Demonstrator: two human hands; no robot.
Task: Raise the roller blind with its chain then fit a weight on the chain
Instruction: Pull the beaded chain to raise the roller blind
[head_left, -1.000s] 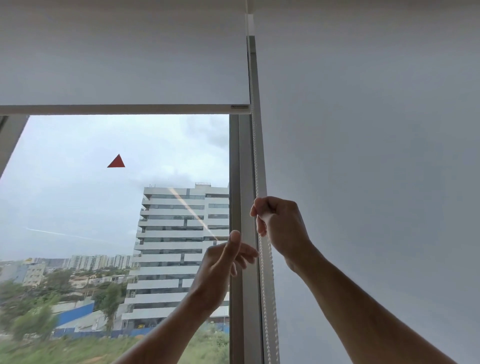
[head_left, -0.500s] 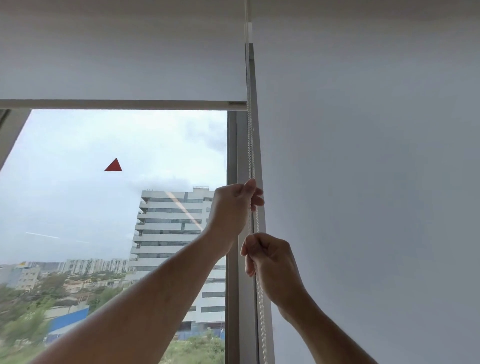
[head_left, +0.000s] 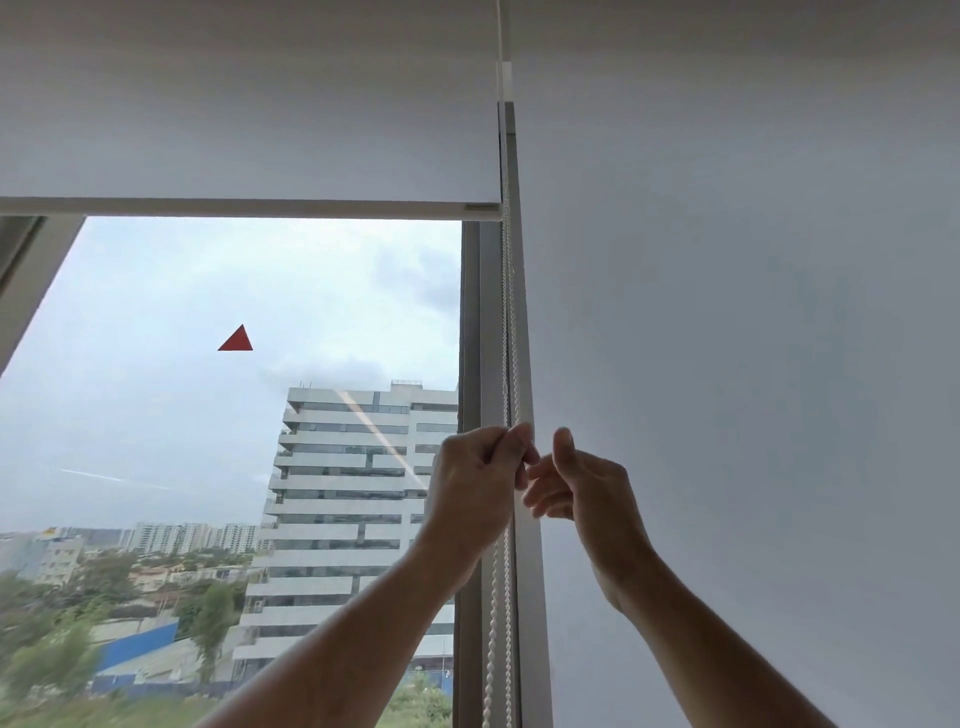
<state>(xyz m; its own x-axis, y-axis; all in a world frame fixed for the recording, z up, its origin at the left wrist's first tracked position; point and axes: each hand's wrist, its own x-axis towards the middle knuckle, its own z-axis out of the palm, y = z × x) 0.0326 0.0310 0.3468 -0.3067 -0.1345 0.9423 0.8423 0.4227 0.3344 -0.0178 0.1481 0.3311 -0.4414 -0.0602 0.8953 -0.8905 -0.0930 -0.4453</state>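
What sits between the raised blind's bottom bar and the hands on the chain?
Head view: only the bead chain spans that stretch, running along the grey window frame from the bottom bar to the left hand.

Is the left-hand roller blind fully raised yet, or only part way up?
Part way up. The roller blind covers the top of the window; its bottom bar hangs over clear glass. The left hand grips the chain.

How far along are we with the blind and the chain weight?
Partly raised: the left blind's bottom bar sits high on the window, glass clear below it. In hand: the left hand is closed on the bead chain; the right hand is open beside it, off the chain. Left: any further raising, then the weight, which is not in view.
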